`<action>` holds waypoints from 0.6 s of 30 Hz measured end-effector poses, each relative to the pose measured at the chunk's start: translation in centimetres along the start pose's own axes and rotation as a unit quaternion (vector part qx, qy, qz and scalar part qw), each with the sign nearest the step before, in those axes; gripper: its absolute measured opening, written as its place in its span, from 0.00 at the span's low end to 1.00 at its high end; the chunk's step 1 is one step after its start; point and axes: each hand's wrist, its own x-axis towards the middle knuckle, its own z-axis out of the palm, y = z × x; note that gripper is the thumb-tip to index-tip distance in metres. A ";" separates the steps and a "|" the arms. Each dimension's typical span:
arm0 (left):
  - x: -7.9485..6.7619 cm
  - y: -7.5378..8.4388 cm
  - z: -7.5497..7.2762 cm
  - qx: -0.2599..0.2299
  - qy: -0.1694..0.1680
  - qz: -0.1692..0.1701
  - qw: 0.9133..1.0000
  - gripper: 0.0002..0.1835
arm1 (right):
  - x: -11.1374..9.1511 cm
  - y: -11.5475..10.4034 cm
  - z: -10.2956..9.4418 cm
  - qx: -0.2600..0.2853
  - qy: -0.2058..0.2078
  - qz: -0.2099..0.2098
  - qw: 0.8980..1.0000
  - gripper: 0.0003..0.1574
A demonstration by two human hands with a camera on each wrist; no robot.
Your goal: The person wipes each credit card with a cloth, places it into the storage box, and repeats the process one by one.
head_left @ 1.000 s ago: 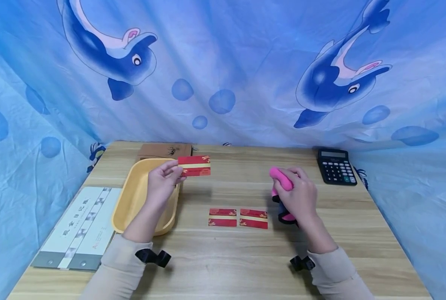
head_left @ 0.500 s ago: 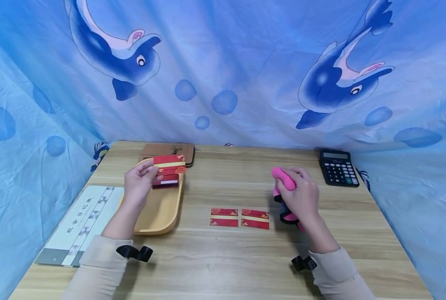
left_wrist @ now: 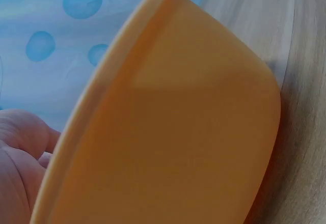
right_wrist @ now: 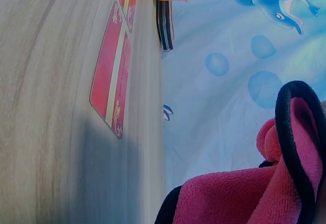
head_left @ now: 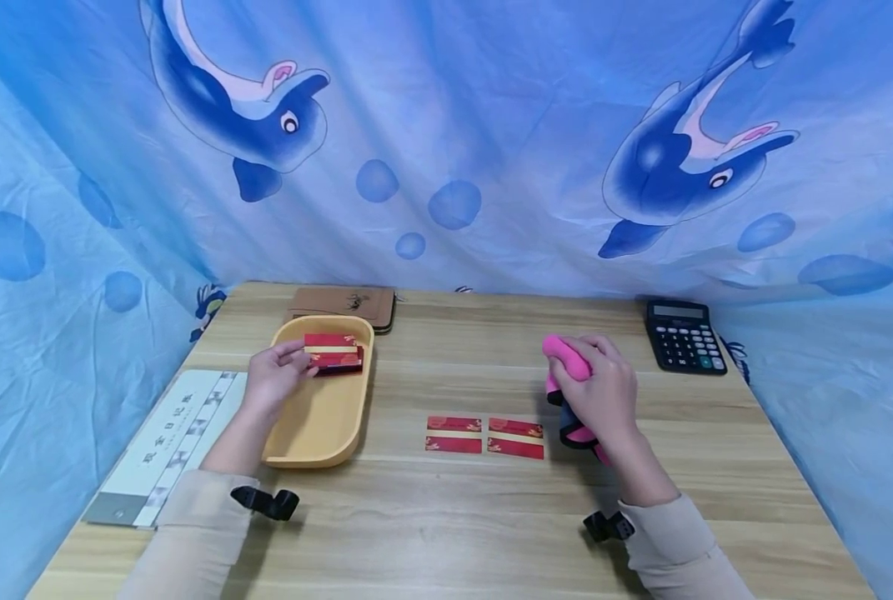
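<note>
My left hand (head_left: 272, 377) pinches a red card with a pale gold stripe (head_left: 329, 343) by its left end. The card is in the far end of the yellow tray (head_left: 317, 429), overlapping another dark-edged red card (head_left: 350, 367) there. In the left wrist view, the tray wall (left_wrist: 193, 132) hides most of the hand. My right hand (head_left: 613, 390) grips a bunched pink cloth with black edging (head_left: 569, 358), held above the table. Two similar red cards, one on the left (head_left: 454, 436) and one on the right (head_left: 516, 438), lie side by side in mid-table.
A brown notebook (head_left: 363, 302) lies behind the tray. A white and grey ledger (head_left: 163, 442) with Chinese characters is at its left. The black calculator (head_left: 684, 337) sits at the back right. A blue dolphin-print curtain (head_left: 491, 125) rises behind the wooden table (head_left: 446, 533).
My left hand has moved left and then down, bringing the red card from above the tray's right side into its far end. My right hand stays nearly still with the cloth.
</note>
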 end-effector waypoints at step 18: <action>-0.3 0.0 0.2 0.163 -0.034 0.017 0.986 0.39 | 0.0 0.1 -0.3 0.000 -0.008 0.001 1.000 0.23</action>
